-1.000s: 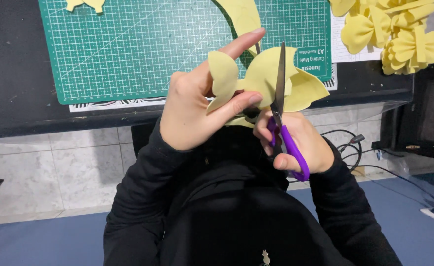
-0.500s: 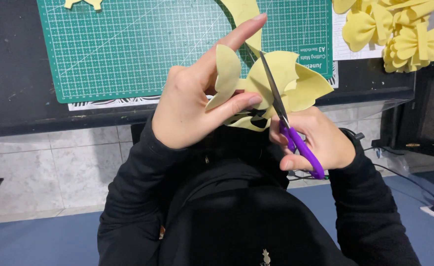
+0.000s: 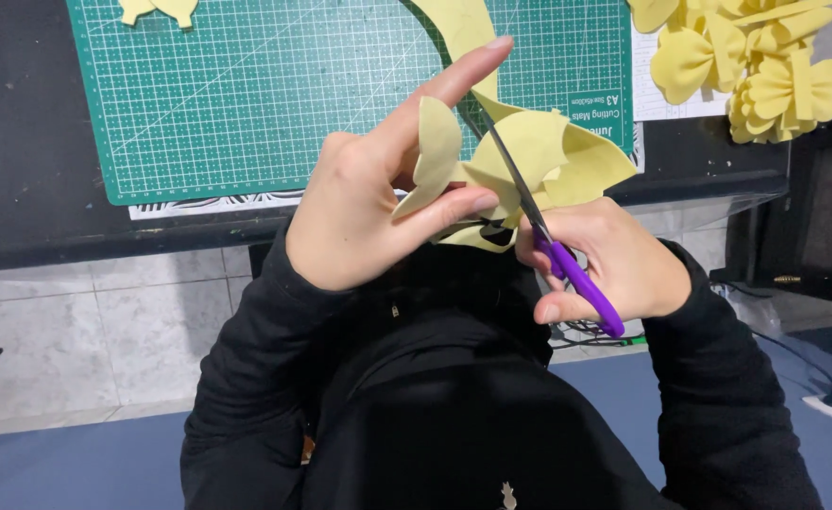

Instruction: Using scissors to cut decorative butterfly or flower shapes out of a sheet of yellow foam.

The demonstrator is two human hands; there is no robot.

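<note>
The left hand pinches a folded yellow foam piece just off the bench's near edge, forefinger stretched out. The right hand has tilted the purple-handled scissors and slid the blade deeper into the folds; its grip is curled tight around the handles. Finished yellow flowers sit at the far right corner beside the green cutting mat.

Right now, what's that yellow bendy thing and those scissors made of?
The yellow piece in the left hand looks like thin craft foam or felt: matte, curling softly without creasing. I can't tell which. The scissors in the right hand seem to have dark metal blades and glossy purple plastic handles. The green cutting mat looks like rubbery matte vinyl with a printed grid.
</note>
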